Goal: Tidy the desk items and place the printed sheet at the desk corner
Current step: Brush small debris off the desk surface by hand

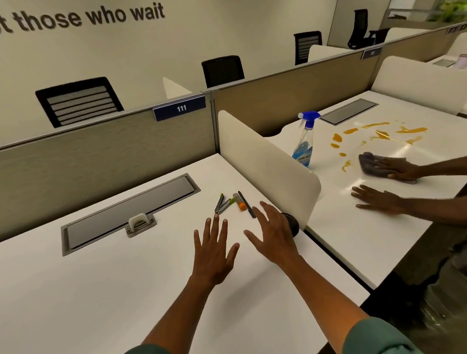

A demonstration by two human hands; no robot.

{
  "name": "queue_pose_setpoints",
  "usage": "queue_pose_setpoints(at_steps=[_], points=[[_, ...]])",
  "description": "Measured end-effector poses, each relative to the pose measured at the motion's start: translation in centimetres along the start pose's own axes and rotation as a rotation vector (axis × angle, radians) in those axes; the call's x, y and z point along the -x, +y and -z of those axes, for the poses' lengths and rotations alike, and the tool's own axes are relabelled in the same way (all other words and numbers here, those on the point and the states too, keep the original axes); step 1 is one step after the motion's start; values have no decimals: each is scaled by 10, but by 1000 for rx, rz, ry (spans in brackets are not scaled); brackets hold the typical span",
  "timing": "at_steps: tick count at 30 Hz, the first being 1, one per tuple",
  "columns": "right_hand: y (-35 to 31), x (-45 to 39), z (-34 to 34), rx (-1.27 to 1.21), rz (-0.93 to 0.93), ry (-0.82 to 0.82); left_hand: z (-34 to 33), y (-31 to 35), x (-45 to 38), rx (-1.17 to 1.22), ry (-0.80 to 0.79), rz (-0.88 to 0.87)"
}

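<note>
Small items lie together on the white desk near the side divider: a green-and-grey staple remover or stapler, an orange-tipped cutter and a dark pen. A black round object sits against the divider, partly hidden behind my right hand. My left hand hovers just in front of the items, fingers spread, holding nothing. My right hand is also spread and holds nothing. No printed sheet shows in view.
A cream divider bounds the desk on the right, a grey partition at the back. A cable tray lid is set in the desk. On the neighbouring desk another person's hands wipe an orange spill with a cloth; a spray bottle stands there.
</note>
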State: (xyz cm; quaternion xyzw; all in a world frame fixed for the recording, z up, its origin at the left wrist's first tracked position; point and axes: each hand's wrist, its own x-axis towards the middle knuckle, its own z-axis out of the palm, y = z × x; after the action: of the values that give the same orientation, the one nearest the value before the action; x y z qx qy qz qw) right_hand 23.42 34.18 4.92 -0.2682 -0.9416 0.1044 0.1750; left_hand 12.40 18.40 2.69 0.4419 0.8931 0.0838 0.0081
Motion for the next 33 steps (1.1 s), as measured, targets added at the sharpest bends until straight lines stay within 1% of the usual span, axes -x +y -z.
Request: queue_pose_setpoints(at_steps=[5,15,24,30,33], points=[[-49,9,-18,40,95,-115,6,-41,33,-15,4,71],[-172,33,-51,65,211,-188,27,-149,125,-50,21,264],[-276,70,-78,41,313,-254,38,-233,211,-37,30,392],[-318,97,-101,-22,335,-346,37,-277,265,19,36,460],[-330,115,-114,-55,332,-408,29,-292,291,21,-15,492]])
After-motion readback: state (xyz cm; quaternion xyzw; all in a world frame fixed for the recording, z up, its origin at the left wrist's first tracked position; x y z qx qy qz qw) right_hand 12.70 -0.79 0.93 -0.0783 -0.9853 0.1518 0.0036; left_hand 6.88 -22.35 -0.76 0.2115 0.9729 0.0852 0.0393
